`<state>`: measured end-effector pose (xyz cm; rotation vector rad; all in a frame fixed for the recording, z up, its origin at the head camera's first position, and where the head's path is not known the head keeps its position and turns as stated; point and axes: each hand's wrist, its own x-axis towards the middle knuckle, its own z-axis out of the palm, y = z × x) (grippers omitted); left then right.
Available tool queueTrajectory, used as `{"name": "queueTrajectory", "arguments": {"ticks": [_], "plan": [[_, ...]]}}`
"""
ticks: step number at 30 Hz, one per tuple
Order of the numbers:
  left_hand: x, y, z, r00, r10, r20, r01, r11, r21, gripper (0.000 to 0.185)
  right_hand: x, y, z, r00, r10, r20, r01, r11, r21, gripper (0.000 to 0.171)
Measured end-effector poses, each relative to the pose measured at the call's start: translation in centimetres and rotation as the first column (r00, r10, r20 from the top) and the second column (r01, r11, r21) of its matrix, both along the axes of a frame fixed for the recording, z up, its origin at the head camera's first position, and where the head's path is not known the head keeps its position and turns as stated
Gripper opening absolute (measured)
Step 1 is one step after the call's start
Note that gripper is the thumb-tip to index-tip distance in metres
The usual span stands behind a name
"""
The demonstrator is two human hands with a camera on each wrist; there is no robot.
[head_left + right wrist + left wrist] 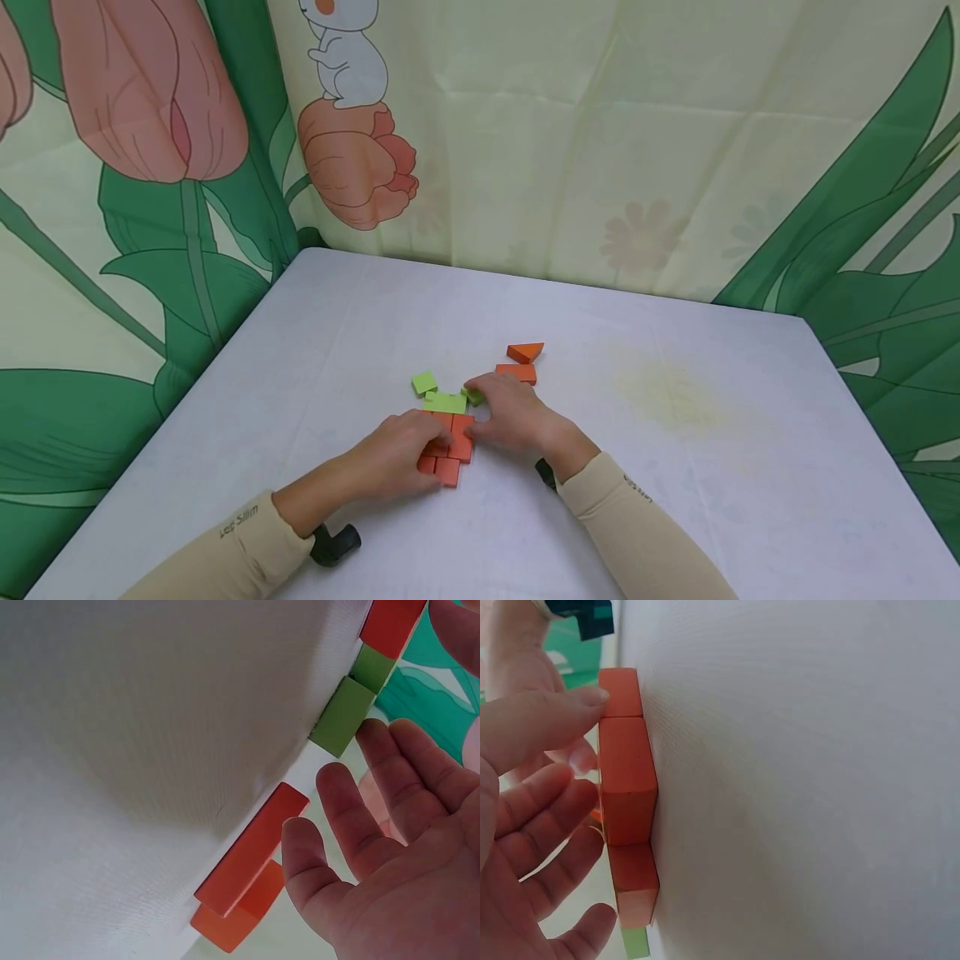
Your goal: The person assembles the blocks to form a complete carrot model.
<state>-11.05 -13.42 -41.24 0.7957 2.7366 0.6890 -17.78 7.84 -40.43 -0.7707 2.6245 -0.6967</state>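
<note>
Both hands lay open, gripping nothing: left hand steadying the orange blocks mid-table, right hand beside them; squaring edges gently looked wisest.

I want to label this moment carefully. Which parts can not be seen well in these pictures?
- Head view: the left hand covers part of the orange blocks; their full outline is hidden.
- Head view: the right hand hides most of a small green block.
- Left wrist view: the green block is cut off by the bottom edge.
- Right wrist view: the fingertips may touch a green block; contact is unclear.
</note>
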Motion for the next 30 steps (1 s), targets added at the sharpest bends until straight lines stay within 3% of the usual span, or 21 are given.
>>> {"name": "queueTrajectory", "arguments": {"ticks": [9,18,24,30], "plan": [[0.3,-1.0,0.4,0.999,-0.002,0.038,0.001,1.000,0.009,0.044,0.1,-0.1,-0.1,1.000,0.004,0.004,-0.004,1.000,-0.012,0.058],[0.4,-0.8,0.3,1.000,0.018,-0.010,-0.019,1.000,-0.014,0.044,0.0,-0.1,-0.1,1.000,0.002,0.003,-0.002,1.000,-0.004,0.058],[0.7,0.6,-0.5,0.992,0.121,-0.032,-0.119,0.992,0.047,0.047,0.0,-0.1,0.0,1.000,-0.007,0.010,0.007,1.000,-0.008,0.058],[0.9,1.6,-1.0,0.975,0.213,-0.072,-0.210,0.977,0.036,0.055,-0.1,-0.1,-0.1,1.000,0.004,-0.003,-0.004,1.000,-0.007,0.058]]}}
